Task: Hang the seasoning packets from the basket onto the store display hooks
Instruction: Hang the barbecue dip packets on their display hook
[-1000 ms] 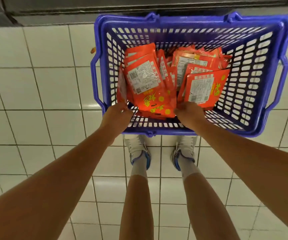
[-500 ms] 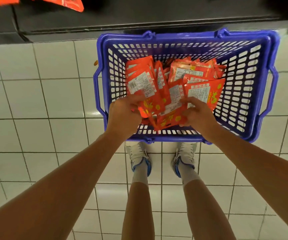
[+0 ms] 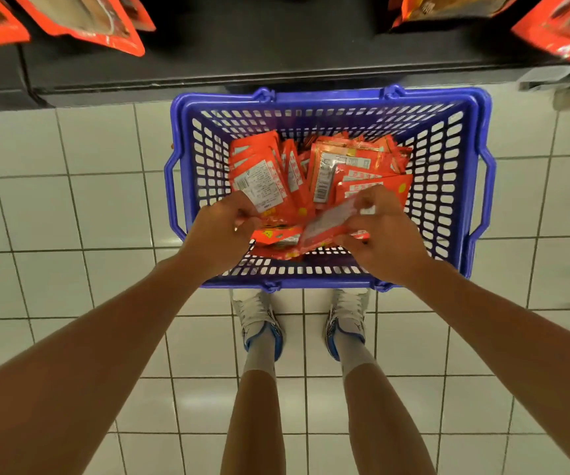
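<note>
Reaching into the blue perforated plastic basket (image 3: 448, 186) on white tile, left hand (image 3: 220, 234) and right hand (image 3: 384, 240) each pinch red foil seasoning packets (image 3: 331, 173) near its front wall.

No legible text

The seasoning packets (image 3: 266, 186) are showing white printed labels and barcodes, all too blurred for reading.

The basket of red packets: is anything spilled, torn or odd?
Nothing stands out. The packets lie in a loose, untidy heap inside the blue basket, none on the floor; both hands are gathering some.
</note>
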`<action>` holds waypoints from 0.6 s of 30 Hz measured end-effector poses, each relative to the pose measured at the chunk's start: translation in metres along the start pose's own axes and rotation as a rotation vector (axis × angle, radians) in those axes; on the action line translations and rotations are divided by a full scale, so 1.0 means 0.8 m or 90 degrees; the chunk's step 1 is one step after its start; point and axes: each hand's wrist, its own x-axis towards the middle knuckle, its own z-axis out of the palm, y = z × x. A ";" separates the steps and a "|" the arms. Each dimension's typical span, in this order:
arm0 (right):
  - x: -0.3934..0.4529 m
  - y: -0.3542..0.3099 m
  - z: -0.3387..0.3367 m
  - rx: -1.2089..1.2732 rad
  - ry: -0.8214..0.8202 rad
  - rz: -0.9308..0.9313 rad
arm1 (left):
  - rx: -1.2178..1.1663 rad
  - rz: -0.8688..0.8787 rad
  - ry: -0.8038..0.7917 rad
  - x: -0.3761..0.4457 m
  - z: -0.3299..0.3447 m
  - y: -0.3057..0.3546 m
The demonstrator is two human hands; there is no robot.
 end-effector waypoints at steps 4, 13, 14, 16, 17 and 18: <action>0.002 -0.018 -0.041 0.266 -0.046 0.069 | -0.261 -0.153 -0.065 -0.013 -0.022 0.034; -0.013 -0.106 -0.151 0.702 0.015 0.263 | -0.573 -0.176 -0.112 -0.057 -0.119 0.138; -0.014 -0.120 -0.163 0.725 0.038 0.271 | -0.604 -0.164 -0.095 -0.063 -0.133 0.149; -0.019 -0.152 -0.190 0.767 0.081 0.284 | -0.638 -0.148 -0.060 -0.080 -0.162 0.171; -0.021 -0.169 -0.205 0.781 0.104 0.285 | -0.660 -0.144 -0.052 -0.089 -0.177 0.182; -0.024 -0.187 -0.221 0.795 0.125 0.288 | -0.694 -0.131 -0.052 -0.100 -0.194 0.194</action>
